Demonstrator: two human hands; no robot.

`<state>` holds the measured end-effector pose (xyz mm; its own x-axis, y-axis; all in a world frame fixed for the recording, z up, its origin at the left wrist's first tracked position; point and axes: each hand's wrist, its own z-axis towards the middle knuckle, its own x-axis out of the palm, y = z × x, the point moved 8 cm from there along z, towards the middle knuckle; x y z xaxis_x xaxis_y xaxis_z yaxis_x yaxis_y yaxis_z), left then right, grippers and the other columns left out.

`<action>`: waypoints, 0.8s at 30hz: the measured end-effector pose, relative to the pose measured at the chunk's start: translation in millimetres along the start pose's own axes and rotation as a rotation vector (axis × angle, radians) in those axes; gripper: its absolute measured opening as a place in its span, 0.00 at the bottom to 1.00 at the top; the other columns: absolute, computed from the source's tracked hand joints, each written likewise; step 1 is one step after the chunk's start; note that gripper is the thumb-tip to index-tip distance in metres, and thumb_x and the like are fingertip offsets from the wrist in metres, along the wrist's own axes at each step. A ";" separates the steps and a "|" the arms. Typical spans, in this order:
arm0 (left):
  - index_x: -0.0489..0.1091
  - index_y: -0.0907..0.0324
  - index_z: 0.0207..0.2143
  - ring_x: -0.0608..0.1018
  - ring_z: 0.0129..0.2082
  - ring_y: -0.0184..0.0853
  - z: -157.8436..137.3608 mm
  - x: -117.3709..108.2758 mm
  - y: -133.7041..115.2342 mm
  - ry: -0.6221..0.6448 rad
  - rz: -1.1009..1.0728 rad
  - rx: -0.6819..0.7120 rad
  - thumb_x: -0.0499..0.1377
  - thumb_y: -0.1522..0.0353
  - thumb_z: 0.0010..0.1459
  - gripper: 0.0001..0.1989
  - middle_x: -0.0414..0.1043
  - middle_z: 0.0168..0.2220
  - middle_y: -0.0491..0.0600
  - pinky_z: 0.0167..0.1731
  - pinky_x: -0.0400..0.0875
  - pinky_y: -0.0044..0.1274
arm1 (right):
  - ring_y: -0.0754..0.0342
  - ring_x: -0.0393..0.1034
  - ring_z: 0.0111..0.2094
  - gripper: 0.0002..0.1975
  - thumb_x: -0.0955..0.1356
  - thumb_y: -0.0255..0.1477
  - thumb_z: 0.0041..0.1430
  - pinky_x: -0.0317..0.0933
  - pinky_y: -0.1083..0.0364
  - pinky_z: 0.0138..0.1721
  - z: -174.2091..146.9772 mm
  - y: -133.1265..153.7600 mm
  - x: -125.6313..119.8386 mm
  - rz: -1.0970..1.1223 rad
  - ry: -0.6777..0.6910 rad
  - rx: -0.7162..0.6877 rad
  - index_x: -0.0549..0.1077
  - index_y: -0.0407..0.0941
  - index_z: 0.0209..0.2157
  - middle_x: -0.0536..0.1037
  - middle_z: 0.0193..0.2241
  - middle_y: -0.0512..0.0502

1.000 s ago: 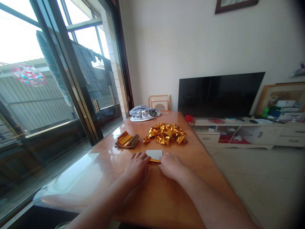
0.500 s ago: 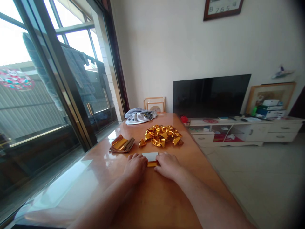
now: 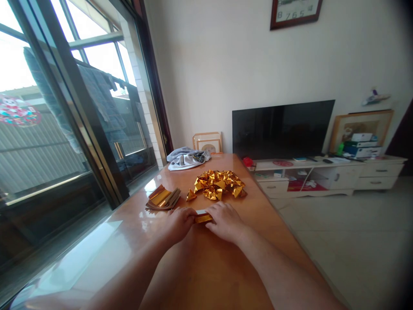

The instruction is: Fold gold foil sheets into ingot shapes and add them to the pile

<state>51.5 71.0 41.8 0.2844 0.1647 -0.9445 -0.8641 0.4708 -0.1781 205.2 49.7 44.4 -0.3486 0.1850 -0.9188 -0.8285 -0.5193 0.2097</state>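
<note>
Since the folded gold paper (image 3: 203, 219) could spring open, left hand (image 3: 180, 221) and right hand (image 3: 225, 219) pinch its left and right ends.

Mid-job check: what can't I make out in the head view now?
- Head view: both ends of the paper, hidden by the left hand and right hand.
- Head view: how many pieces the pile holds; front ones hide others.
- Head view: the sheet count in the stack; edges too small.
- Head view: the top of the clock, cut off by the upper edge.
</note>
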 end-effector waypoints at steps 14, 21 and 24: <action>0.76 0.50 0.41 0.75 0.44 0.41 -2.8 -22.7 -23.6 -0.095 0.000 0.089 0.58 0.63 0.61 0.08 0.78 0.39 0.46 0.50 0.60 0.34 | 0.49 0.69 0.47 0.15 0.61 0.33 0.70 0.57 0.51 0.51 4.1 -0.6 -2.1 0.015 -0.045 -0.003 0.79 0.46 0.43 0.80 0.42 0.44; 0.77 0.49 0.37 0.72 0.45 0.41 -3.4 -22.1 -44.3 -0.141 0.074 0.172 0.56 0.66 0.63 0.09 0.77 0.38 0.48 0.55 0.55 0.38 | 0.49 0.70 0.46 0.14 0.62 0.32 0.70 0.57 0.52 0.50 3.8 3.8 -3.3 0.046 -0.077 -0.033 0.79 0.46 0.39 0.81 0.40 0.45; 0.76 0.50 0.34 0.71 0.44 0.42 -3.7 -22.0 -50.6 -0.159 0.101 0.175 0.56 0.67 0.62 0.09 0.76 0.36 0.48 0.57 0.52 0.40 | 0.50 0.70 0.45 0.11 0.64 0.30 0.68 0.58 0.53 0.48 3.8 5.4 -6.3 0.062 -0.139 -0.027 0.78 0.45 0.37 0.81 0.39 0.46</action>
<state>87.4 40.4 70.5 0.2742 0.3463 -0.8972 -0.8105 0.5854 -0.0218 201.3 48.8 52.6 -0.4574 0.2647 -0.8490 -0.7922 -0.5550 0.2538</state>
